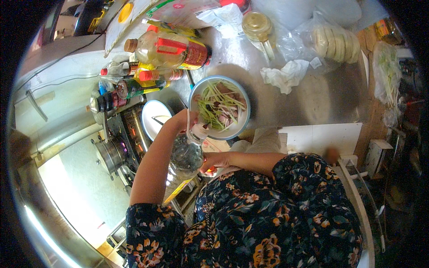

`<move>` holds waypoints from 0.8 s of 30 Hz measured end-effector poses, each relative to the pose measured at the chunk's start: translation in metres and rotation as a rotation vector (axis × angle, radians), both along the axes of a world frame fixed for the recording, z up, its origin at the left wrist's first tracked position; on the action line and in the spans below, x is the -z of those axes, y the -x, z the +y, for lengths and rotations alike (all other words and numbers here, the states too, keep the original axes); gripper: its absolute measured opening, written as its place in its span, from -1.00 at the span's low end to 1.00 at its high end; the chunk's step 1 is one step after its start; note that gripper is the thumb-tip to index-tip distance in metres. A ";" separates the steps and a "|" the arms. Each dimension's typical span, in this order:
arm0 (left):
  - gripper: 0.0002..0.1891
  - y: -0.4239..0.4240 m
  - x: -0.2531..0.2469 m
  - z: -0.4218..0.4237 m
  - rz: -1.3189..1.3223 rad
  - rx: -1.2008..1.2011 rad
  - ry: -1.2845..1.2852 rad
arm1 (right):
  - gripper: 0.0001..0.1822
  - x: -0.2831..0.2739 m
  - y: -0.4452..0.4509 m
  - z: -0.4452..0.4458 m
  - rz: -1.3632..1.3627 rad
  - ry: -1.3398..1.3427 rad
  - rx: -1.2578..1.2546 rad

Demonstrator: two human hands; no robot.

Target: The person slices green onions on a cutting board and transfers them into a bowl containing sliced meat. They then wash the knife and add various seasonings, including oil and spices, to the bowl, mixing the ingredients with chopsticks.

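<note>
A blue-rimmed bowl (246, 118) holds green and pale vegetable strips (218, 104) and pieces of raw-looking meat (225, 118). Against its near left rim is my left hand (188, 120), bent beside the neck of a large clear plastic bottle (186, 152); its fingers are partly hidden, and what they hold cannot be made out. The bottle leans, with its pale neck (199, 132) at the bowl's near edge. My right hand (214, 162) is closed around the bottle's side, where an orange-red part shows. A white plate or bowl (155, 115) lies left of my left hand, with a thin dark utensil across it.
Seasoning bottles (147, 83) and a big jug with a red handle (171, 50) crowd the left of the metal counter (321, 104). Crumpled paper (285, 75), a glass pitcher (257, 28) and bagged pale food (335, 43) lie further back. A metal pot (109, 155) stands by the stove, left.
</note>
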State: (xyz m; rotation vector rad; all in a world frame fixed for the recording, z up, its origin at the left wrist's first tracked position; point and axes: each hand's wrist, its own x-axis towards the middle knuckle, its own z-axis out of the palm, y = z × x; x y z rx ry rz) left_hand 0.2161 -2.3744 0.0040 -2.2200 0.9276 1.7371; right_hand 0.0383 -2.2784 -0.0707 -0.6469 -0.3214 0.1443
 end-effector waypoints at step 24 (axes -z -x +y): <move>-0.71 -0.012 -0.183 0.054 0.350 -0.720 0.530 | -0.54 -0.086 0.028 -0.047 0.256 0.577 0.632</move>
